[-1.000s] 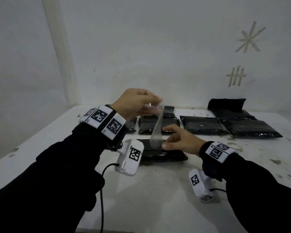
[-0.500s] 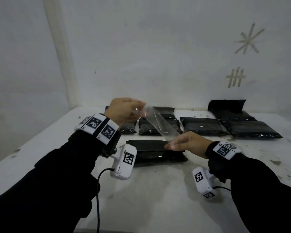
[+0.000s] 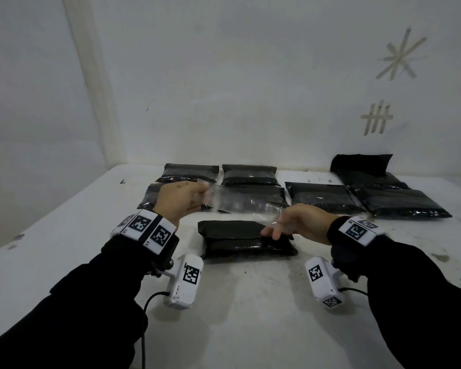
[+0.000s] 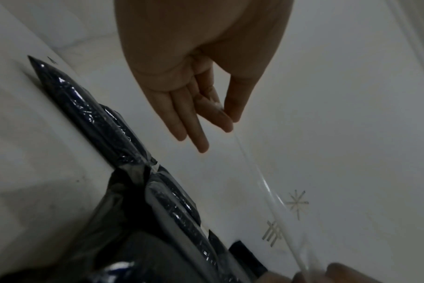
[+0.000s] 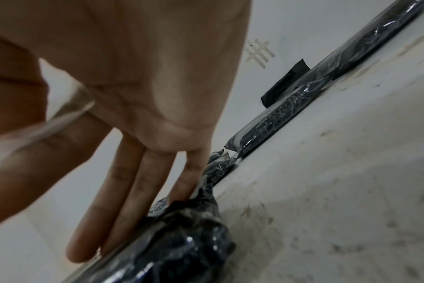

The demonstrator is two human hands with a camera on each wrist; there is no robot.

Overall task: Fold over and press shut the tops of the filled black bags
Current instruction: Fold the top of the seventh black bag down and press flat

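Observation:
A filled black bag point(image 3: 245, 238) lies on the white table point(image 3: 250, 302) in front of me, its top flap folded over. Just above it a clear tape strip point(image 3: 246, 204) is stretched nearly level between my hands. My left hand point(image 3: 181, 201) pinches the strip's left end between thumb and forefinger, also shown in the left wrist view point(image 4: 226, 116) with the strip point(image 4: 259, 178) running away from it. My right hand point(image 3: 296, 222) pinches the right end, and its other fingers point(image 5: 124, 191) lie straight on the bag point(image 5: 187, 229).
Several filled black bags point(image 3: 320, 199) lie in rows toward the back wall. A flat black bag point(image 3: 362, 163) leans against the wall at the back right. Tape marks point(image 3: 377, 119) are stuck on the wall. The table surface is stained on its right side.
The strip swung from upright to nearly level. My left hand dropped and moved left, my right hand moved right, and the strip is now stretched over the bag.

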